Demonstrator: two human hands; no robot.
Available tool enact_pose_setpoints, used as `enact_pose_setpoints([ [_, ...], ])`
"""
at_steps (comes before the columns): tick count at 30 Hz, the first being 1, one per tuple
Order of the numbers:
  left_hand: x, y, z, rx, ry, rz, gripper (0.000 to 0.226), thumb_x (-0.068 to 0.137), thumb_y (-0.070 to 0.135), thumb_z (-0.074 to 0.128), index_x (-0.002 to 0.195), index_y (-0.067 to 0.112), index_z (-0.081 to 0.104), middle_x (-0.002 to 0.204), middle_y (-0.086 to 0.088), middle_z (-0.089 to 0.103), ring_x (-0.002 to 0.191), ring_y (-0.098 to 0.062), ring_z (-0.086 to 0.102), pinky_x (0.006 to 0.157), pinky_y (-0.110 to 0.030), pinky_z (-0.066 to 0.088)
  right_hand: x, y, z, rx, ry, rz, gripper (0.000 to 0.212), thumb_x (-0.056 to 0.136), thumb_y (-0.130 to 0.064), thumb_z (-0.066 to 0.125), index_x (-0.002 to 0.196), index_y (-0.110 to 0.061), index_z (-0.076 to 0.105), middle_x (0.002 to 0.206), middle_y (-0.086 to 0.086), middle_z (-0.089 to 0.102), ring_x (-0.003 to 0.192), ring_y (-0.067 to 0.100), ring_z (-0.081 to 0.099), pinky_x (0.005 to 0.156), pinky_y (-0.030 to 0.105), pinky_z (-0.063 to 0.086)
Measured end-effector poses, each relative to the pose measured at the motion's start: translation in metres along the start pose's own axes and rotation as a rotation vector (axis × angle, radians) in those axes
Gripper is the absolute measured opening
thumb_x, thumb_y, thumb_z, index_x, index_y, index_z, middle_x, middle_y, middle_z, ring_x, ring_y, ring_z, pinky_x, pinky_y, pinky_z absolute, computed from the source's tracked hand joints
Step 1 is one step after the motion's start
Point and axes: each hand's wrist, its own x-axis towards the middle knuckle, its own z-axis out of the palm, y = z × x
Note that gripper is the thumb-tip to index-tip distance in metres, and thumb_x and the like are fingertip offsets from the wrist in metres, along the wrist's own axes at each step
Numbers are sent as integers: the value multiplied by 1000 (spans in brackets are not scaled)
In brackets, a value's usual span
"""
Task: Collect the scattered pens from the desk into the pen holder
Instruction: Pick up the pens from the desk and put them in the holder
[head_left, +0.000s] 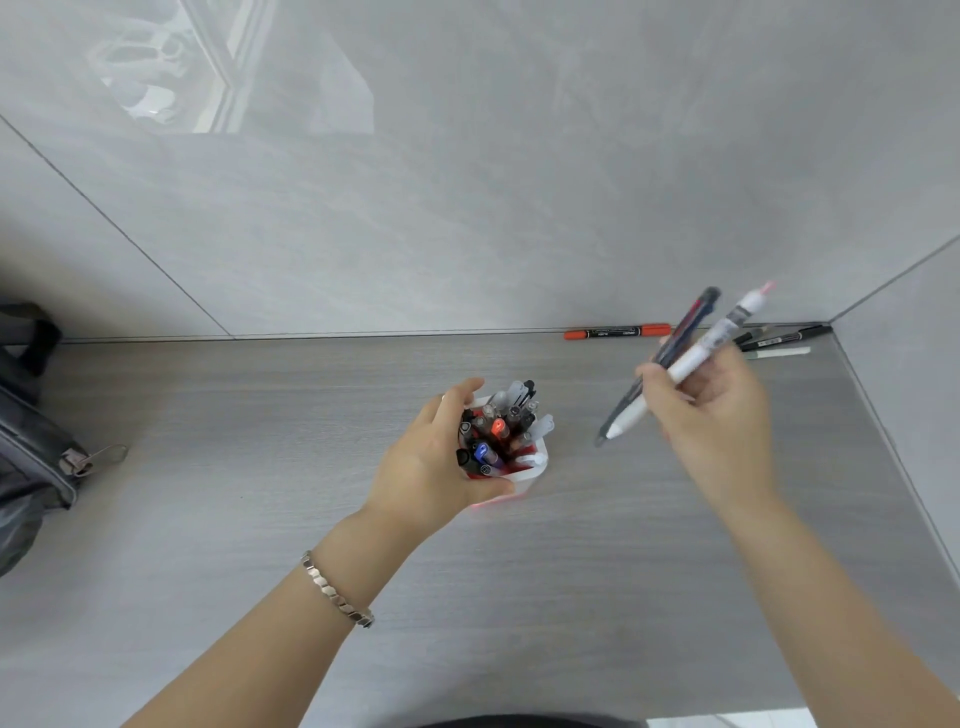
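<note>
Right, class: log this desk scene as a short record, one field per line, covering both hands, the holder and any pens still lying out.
left hand: wrapped around the pen holder on the desk
right hand: grips two pens, raised right of the holder
holder: crowded with pens, upright
pens still out: orange marker along the back wall; a few dark pens in the far right corner
other: grey bag at the left edge

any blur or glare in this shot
Head view: the two pens in the right hand are motion-blurred; window glare reflects on the glossy wall upper left; wide-angle distortion bends the edges; the pen holder stays fairly sharp.
</note>
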Motion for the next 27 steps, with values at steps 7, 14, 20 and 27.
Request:
enact_pose_setpoints([
  [7, -1, 1, 0, 2, 9, 8, 95, 57, 29, 84, 134, 31, 27, 131, 4, 47, 117, -13, 48, 85, -30, 47, -35, 15, 35, -130, -300, -34, 9, 72, -17, 66, 79, -21, 67, 76, -4, 73, 65, 17, 66, 63, 34, 55],
  [14, -1, 2, 0, 14, 8, 2, 96, 58, 30, 83, 134, 32, 25, 133, 4, 46, 116, -14, 50, 86, -31, 48, -31, 14, 52, -342, -294, -208, 31, 72, -18, 73, 87, -38, 55, 87, -17, 62, 73, -4, 54, 62, 7, 41],
  [20, -1, 1, 0, -10, 10, 9, 95, 58, 29, 83, 134, 30, 27, 132, 2, 46, 118, -15, 49, 90, -36, 48, -33, 17, 53, -377, -159, -496, 21, 77, -19, 65, 96, -29, 61, 85, -3, 64, 67, 2, 51, 61, 8, 45],
  [27, -2, -1, 3, 4, 48, 46, 100, 57, 30, 83, 137, 32, 22, 130, 2, 47, 114, -14, 52, 84, -33, 50, -49, 59, 47, -608, -103, -770, 27, 90, -22, 51, 107, -7, 65, 107, 4, 71, 96, 15, 52, 86, 22, 43],
])
